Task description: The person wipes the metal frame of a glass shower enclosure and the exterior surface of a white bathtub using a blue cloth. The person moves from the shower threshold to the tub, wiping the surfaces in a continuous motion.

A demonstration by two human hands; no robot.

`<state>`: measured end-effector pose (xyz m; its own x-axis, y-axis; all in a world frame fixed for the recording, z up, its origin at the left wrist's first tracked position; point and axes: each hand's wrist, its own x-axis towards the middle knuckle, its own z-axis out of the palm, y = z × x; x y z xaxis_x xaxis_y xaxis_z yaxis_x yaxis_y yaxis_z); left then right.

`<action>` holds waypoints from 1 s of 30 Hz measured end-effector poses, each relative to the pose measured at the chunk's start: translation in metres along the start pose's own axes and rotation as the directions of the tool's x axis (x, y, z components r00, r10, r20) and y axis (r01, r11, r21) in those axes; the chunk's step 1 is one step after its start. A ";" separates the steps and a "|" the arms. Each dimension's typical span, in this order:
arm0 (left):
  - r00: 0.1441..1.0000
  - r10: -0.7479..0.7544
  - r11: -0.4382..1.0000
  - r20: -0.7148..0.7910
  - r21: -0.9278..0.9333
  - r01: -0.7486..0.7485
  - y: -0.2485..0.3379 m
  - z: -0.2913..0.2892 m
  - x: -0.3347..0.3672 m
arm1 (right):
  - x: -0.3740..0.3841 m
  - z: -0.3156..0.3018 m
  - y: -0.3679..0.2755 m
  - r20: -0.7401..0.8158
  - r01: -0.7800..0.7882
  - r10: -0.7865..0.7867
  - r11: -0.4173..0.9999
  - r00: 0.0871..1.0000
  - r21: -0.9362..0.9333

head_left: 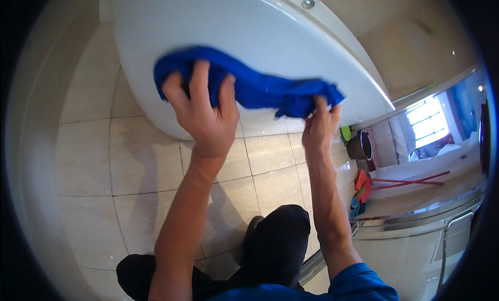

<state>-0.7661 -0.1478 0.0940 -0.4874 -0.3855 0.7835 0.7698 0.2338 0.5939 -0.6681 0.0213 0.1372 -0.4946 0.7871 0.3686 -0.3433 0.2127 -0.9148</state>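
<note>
A blue cloth (254,88) is stretched across the glossy white side of a bathtub (208,20). My left hand (208,116) has its bent fingers dug into the bunched left part of the cloth, against the tub. At the cloth's right end, my right hand (321,125) pinches a crumpled corner between thumb and fingers. The cloth looks slightly blurred at its left edge. Where the cloth covers it, the tub's surface is hidden.
Beige floor tiles (145,155) lie below the tub, with my dark-trousered knee (278,233) over them. To the right are a dark bucket (358,146), a green object (345,133) and red-handled cleaning tools (408,183). A metal rail (446,249) stands at lower right.
</note>
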 end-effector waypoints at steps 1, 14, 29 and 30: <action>0.996 0.084 0.996 -0.033 0.001 -0.084 0.004 0.006 0.011 | 0.010 0.002 -0.006 -0.007 0.126 -0.126 0.992 0.992 -0.008; 0.963 0.167 0.975 0.213 0.107 -0.193 -0.019 0.005 -0.080 | -0.026 -0.024 0.083 -0.181 -0.334 0.383 0.908 0.906 0.252; 0.899 0.191 0.967 0.395 0.080 -0.241 -0.013 0.009 -0.091 | -0.033 -0.028 0.109 0.111 0.060 -0.062 0.998 0.992 0.020; 0.900 0.150 0.977 0.408 0.078 -0.198 -0.012 0.007 -0.091 | -0.032 -0.027 0.104 0.148 -0.007 0.005 1.000 0.989 0.015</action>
<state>-0.7337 -0.1097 0.0165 -0.4919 0.0523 0.8691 0.8165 0.3742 0.4396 -0.6659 0.0336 0.0257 -0.6089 0.6939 0.3844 -0.3520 0.1980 -0.9148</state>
